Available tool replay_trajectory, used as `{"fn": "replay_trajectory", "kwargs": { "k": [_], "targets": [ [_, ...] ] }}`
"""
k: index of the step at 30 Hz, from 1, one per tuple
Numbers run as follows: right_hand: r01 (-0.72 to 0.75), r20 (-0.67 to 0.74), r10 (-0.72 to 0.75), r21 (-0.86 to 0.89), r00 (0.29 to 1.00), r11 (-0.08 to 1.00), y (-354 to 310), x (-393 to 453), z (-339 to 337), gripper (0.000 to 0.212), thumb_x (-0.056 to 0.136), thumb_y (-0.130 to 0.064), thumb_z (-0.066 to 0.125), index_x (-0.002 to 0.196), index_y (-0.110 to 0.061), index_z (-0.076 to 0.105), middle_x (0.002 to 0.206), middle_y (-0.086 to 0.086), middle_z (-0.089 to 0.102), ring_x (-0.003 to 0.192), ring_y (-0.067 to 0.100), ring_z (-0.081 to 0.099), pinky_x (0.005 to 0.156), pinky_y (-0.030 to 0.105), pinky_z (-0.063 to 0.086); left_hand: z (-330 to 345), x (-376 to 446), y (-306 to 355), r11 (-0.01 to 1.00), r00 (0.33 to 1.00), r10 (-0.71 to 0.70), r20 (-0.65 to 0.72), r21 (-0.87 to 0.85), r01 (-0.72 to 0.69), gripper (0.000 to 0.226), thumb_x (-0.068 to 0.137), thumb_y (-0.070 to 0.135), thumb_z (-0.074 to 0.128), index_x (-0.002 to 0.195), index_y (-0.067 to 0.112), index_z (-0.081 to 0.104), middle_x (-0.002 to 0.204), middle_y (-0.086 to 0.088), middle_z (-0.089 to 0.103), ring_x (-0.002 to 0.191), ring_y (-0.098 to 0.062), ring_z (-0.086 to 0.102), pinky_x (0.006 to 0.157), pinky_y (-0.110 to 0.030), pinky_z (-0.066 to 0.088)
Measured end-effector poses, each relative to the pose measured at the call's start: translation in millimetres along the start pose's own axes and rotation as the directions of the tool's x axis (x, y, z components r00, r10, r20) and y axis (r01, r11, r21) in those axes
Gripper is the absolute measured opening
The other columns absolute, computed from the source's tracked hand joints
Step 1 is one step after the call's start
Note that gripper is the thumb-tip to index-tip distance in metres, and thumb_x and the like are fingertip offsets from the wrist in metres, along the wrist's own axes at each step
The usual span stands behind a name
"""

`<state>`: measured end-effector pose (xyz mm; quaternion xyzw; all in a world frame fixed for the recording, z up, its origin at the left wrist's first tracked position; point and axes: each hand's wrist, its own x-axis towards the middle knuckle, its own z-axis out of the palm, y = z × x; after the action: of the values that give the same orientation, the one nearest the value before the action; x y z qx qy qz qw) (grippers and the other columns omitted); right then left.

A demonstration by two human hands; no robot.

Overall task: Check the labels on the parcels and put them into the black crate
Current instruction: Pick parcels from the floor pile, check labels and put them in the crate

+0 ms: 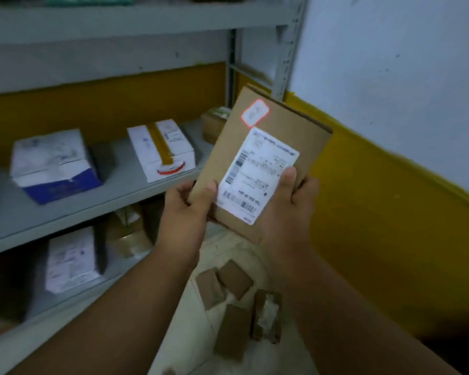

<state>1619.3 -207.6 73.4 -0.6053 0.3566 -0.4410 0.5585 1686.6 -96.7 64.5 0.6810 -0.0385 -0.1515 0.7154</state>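
I hold a flat brown cardboard parcel (279,131) upright in front of me with both hands. Its white shipping label (257,174) with barcodes faces me, and a small red-edged sticker (255,112) sits above it. My left hand (187,209) grips the parcel's lower left edge. My right hand (295,201) grips the lower right edge, thumb resting on the label. Several small brown parcels (234,280) lie below on a white sack (222,347). No black crate is in view.
Grey metal shelving (136,185) fills the left side, holding a white and blue box (52,163), a white taped box (161,148) and a brown box (213,123). The lower shelf carries a white box (71,258) and a brown packet (127,234). A white and yellow wall (390,171) stands close on the right.
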Motion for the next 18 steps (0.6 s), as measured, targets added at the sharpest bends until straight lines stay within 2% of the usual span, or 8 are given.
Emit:
{"fn": "replay_trajectory", "kwargs": {
  "k": [2, 5, 7, 9, 11, 14, 16, 18],
  "targets": [
    [-0.057, 0.031, 0.055, 0.047, 0.998, 0.997, -11.5, -24.3, 20.3, 0.024, 0.105, -0.039, 0.041, 0.111, -0.015, 0.042, 0.100, 0.000, 0.064, 0.084, 0.009, 0.068, 0.063, 0.027, 0.057, -22.6, -18.3, 2.3, 0.961, 0.990, -0.138, 0.019, -0.240, 0.138, 0.040, 0.089, 0.036, 0.068, 0.124, 0.021, 0.056, 0.114, -0.001, 0.072, 0.105, -0.023, 0.069, 0.094, -0.053, 0.053],
    [-0.007, 0.122, 0.005, 0.020, 0.993, 1.000, -29.0, -66.1, 48.6, 0.023, 0.105, -0.038, 0.040, 0.110, -0.015, 0.041, 0.092, -0.007, 0.060, 0.084, 0.014, 0.064, 0.066, 0.025, 0.052, -51.1, -52.6, 8.7, 0.817, 0.941, -0.242, 0.238, -0.473, 0.330, 0.031, 0.093, 0.031, 0.059, 0.122, 0.022, 0.064, 0.116, -0.004, 0.073, 0.111, -0.025, 0.067, 0.097, -0.052, 0.050],
    [-0.001, 0.207, 0.003, -0.012, 0.978, 1.000, -36.1, -99.6, 64.7, 0.026, 0.105, -0.037, 0.040, 0.112, -0.012, 0.043, 0.089, -0.010, 0.058, 0.083, 0.014, 0.062, 0.066, 0.025, 0.049, -83.2, -67.8, 9.4, 0.751, 0.937, -0.251, 0.244, -0.561, 0.347, 0.029, 0.094, 0.032, 0.056, 0.120, 0.021, 0.065, 0.117, -0.006, 0.072, 0.110, -0.027, 0.066, 0.092, -0.050, 0.053],
    [-0.017, 0.312, 0.036, -0.064, 0.949, 0.998, -40.5, -138.0, 83.7, 0.025, 0.105, -0.037, 0.041, 0.111, -0.013, 0.046, 0.089, -0.009, 0.059, 0.082, 0.011, 0.060, 0.066, 0.020, 0.045, -133.7, -73.9, 10.1, 0.748, 0.955, -0.252, 0.156, -0.595, 0.294, 0.030, 0.096, 0.032, 0.056, 0.124, 0.023, 0.062, 0.118, -0.007, 0.072, 0.106, -0.028, 0.067, 0.081, -0.046, 0.057],
    [-0.026, 0.440, 0.080, -0.129, 0.894, 0.991, -37.1, -184.5, 109.2, 0.025, 0.103, -0.038, 0.046, 0.111, -0.015, 0.052, 0.098, -0.005, 0.065, 0.089, 0.013, 0.063, 0.073, 0.022, 0.045, -199.0, -81.7, 8.6, 0.778, 0.971, -0.238, 0.007, -0.597, 0.195, 0.030, 0.096, 0.031, 0.058, 0.126, 0.027, 0.058, 0.118, -0.005, 0.072, 0.102, -0.028, 0.068, 0.066, -0.039, 0.058],
    [-0.022, 0.563, 0.147, -0.223, 0.813, 0.975, -22.4, -277.9, 155.3, 0.034, 0.096, -0.034, 0.059, 0.121, -0.013, 0.057, 0.116, 0.002, 0.067, 0.108, 0.019, 0.065, 0.087, 0.027, 0.047, -307.8, -111.1, 2.2, 0.885, 0.964, -0.152, -0.220, -0.464, 0.033, 0.022, 0.098, 0.026, 0.058, 0.118, 0.035, 0.057, 0.114, 0.001, 0.073, 0.097, -0.025, 0.070, 0.066, -0.038, 0.055],
    [0.027, 0.607, 0.142, -0.260, 0.782, 0.965, -19.1, -349.5, 179.9, 0.061, 0.088, -0.038, 0.068, 0.139, -0.015, 0.045, 0.137, 0.003, 0.055, 0.125, 0.020, 0.055, 0.102, 0.031, 0.045, -380.4, -138.0, -1.9, 0.947, 0.936, -0.097, -0.339, -0.322, -0.019, 0.023, 0.098, 0.025, 0.058, 0.118, 0.036, 0.054, 0.113, 0.004, 0.072, 0.095, -0.023, 0.070, 0.066, -0.038, 0.055],
    [0.172, 0.638, 0.099, -0.349, 0.763, 0.921, -25.2, -416.0, 198.3, 0.096, 0.084, -0.043, 0.073, 0.156, -0.013, 0.018, 0.160, 0.007, 0.024, 0.145, 0.024, 0.030, 0.114, 0.037, 0.035, -447.8, -165.7, -4.4, 0.984, 0.895, -0.036, -0.445, -0.171, -0.045, 0.023, 0.097, 0.025, 0.059, 0.117, 0.035, 0.052, 0.112, 0.004, 0.071, 0.092, -0.022, 0.070, 0.064, -0.039, 0.056]
  ]
}}
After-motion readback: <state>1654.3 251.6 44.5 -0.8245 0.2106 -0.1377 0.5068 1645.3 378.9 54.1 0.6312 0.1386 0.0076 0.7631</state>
